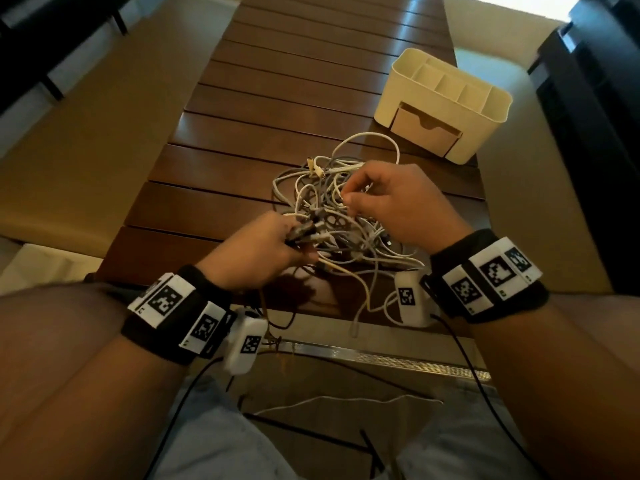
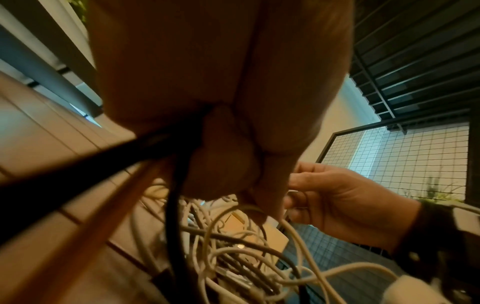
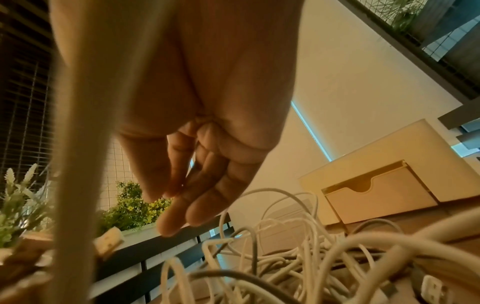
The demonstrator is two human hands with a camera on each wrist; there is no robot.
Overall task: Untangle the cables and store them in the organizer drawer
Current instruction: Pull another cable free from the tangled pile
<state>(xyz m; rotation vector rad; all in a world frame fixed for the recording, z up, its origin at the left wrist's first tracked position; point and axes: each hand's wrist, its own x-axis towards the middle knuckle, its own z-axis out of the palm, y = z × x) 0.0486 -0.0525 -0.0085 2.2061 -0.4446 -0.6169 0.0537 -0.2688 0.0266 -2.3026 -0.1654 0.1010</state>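
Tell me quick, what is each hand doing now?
Left hand: closed, gripping a bunch of cables from the tangle.
Right hand: fingers curled, pinching a white cable strand.

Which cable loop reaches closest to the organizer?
The large white loop arching out of the tangle toward the organizer drawer; the other loops stay bunched between the hands.

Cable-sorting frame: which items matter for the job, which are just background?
Job:
- tangle of white and grey cables
- cream plastic organizer, its small drawer slightly open
- left hand, right hand

Background:
- brown slatted wooden table
- green potted plants
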